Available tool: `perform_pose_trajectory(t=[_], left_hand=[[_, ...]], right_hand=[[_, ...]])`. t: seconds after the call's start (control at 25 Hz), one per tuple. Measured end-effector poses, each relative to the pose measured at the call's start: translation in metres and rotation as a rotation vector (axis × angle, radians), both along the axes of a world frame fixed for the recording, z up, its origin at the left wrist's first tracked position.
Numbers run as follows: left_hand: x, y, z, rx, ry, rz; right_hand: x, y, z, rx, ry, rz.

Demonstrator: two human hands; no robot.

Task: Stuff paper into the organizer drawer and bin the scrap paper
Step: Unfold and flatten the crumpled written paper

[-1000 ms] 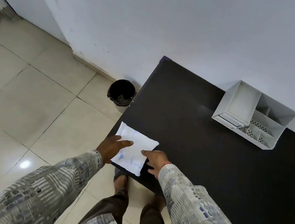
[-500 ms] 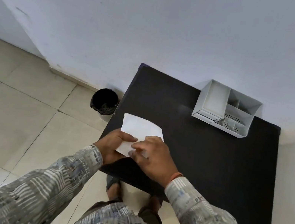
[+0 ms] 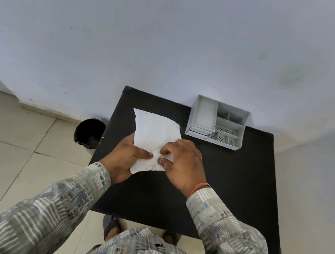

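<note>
Gripping one white paper sheet (image 3: 153,138) above the black tabletop (image 3: 230,181): left hand (image 3: 125,159) is closing on its near-left edge and right hand (image 3: 182,162) is pinching the near-right, likely to crumple or tear it. Standing at the far edge is the grey organizer (image 3: 218,122), well apart across bare tabletop; the black bin (image 3: 89,133) is sitting on the floor just beside the left edge.
</note>
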State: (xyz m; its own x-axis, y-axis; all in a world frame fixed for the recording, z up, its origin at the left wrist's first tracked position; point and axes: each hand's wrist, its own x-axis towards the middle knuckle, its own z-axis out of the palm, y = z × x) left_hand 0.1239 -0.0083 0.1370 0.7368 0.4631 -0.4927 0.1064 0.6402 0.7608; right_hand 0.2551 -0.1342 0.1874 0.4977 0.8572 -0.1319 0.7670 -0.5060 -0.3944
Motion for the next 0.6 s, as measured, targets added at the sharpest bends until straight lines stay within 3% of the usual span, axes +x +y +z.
perform_pose_trajectory(t=[0.2,0.36,0.48,0.52,0.6], left_hand=[[0.023,-0.020,0.004,-0.019,0.027,0.023],[0.040,-0.031,0.017,-0.119,0.055,0.092],[0.051,-0.042,0.029,-0.144,0.047,0.106],[0.056,-0.046,0.035,-0.157,0.042,0.123],[0.060,-0.054,0.041,-0.182,0.014,0.196]], right_hand=[[0.023,-0.027,0.022,0.015,-0.012,0.054],[0.042,-0.056,0.044,0.141,0.060,0.134],[0.052,-0.060,0.051,-0.039,-0.058,0.231],[0.054,-0.059,0.049,-0.024,-0.117,0.263],[0.059,-0.060,0.053,0.204,-0.114,0.226]])
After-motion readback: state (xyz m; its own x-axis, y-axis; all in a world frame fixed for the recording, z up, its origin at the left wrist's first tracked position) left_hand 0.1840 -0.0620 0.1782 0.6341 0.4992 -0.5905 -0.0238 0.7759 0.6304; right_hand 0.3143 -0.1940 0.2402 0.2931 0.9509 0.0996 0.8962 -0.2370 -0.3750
